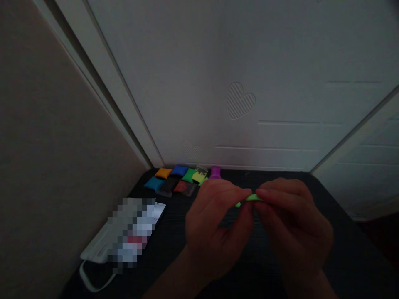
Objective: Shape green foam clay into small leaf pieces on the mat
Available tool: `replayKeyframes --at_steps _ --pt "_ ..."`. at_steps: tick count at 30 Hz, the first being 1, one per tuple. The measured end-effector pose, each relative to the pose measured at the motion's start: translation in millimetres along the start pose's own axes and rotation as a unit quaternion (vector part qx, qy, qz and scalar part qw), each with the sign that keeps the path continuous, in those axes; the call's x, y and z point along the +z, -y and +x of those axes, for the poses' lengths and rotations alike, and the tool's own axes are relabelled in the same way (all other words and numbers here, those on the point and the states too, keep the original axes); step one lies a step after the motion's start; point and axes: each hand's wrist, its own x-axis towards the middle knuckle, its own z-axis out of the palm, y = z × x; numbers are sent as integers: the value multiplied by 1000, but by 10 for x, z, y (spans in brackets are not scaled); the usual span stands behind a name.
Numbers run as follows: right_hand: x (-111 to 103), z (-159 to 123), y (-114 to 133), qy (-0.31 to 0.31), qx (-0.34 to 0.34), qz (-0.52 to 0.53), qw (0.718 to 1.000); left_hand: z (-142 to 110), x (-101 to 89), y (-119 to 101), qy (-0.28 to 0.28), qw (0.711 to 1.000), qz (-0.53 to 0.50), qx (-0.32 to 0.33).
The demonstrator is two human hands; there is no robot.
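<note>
A small bright green strip of modelling clay (254, 197) is pinched between both my hands above the dark table. My left hand (218, 224) is closed, with its thumb and fingertips on the strip's left part. A bit of green sticks out below those fingertips. My right hand (293, 224) is closed too, its thumb and forefinger gripping the strip's right end. The fingertips of the two hands nearly touch. Behind my left hand lie several small coloured packets, among them a purple one (215, 172) and a green one (189, 175).
On the dark table (174, 257), orange (163, 172), blue (179, 170) and teal (154, 183) packets lie at the back left. A white face mask (96, 251) with a loop rests at the left beside a blurred printed packet (137, 238). A white panel (193, 83) with heart reliefs stands behind.
</note>
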Motion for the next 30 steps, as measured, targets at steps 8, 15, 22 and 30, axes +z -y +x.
replayKeyframes --at_steps 8,15,22,30 --pt "23 -10 -13 -14 58 69 996 -12 34 -32 22 994 -60 -92" --pt "12 -6 -64 8 94 115 989 31 -25 -42 71 978 -105 -166" --pt "-20 -13 -67 12 53 22 998 12 -15 -31 41 981 -82 -170" --pt "-37 9 -77 29 37 -16 999 32 4 -27 50 987 -34 -147"
